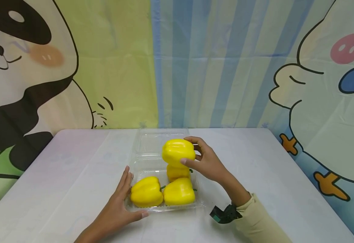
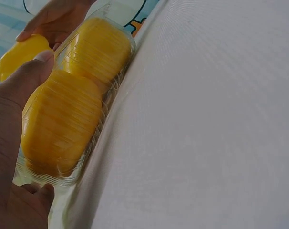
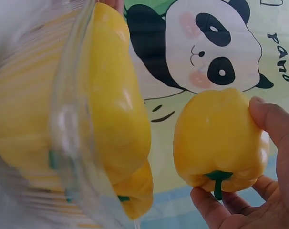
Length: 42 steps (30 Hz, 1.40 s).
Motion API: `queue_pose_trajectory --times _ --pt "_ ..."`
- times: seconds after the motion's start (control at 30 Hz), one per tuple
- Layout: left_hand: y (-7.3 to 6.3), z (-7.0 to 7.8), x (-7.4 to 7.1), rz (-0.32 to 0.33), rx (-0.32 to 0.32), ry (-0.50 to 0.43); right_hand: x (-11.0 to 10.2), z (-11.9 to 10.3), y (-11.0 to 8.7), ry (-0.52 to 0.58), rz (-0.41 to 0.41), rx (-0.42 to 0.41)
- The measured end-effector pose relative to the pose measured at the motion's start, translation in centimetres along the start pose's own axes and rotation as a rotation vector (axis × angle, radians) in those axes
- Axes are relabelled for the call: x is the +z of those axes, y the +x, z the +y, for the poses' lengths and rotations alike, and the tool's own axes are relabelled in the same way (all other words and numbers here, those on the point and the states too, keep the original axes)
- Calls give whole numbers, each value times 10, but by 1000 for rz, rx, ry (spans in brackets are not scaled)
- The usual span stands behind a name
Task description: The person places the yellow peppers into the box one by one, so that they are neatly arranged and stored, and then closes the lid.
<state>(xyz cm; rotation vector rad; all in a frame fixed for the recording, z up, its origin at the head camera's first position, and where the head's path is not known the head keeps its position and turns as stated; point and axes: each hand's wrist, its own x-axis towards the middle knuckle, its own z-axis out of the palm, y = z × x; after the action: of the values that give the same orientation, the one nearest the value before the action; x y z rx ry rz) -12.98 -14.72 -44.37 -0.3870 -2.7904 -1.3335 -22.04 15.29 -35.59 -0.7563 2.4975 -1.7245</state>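
Nearest the camera, the left hand [image 1: 116,207] is open at the near left corner of the clear box [image 1: 177,208], fingers extended along the side, thumb towards the front edge; firm contact cannot be confirmed.

The held pepper [image 1: 178,152] is above the rear part of the box, gripped by the right hand [image 1: 206,162] between thumb and fingers. Its green stem [image 3: 219,183] sits near the fingertips. Partly hidden below is the rear pepper [image 1: 176,173]; the left pepper [image 1: 146,191] and right pepper [image 1: 180,191] occupy the front of the box.

The step in hand is judged to be moving the held pepper over the box. Recommended: a light, even grip, with clearance from the rear pepper, as a knock could roll it. The left hand should steady the wall without squeezing; thin plastic would likely flex.

Beyond, the open lid [image 1: 149,145] extends backward over the counter [image 1: 73,189]; snagging it could shift the box.
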Motion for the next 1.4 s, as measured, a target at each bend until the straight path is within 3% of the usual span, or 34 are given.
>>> queue_pose_trajectory --times 0.47,0.73,1.4 --pt "0 1 -1 0 -1 8 26 -16 11 -29 -39 12" --pt "0 0 -1 -6 0 -1 41 -18 13 -7 -20 12" --pt "1 -2 0 -14 13 -6 59 -16 21 -32 -107 48"
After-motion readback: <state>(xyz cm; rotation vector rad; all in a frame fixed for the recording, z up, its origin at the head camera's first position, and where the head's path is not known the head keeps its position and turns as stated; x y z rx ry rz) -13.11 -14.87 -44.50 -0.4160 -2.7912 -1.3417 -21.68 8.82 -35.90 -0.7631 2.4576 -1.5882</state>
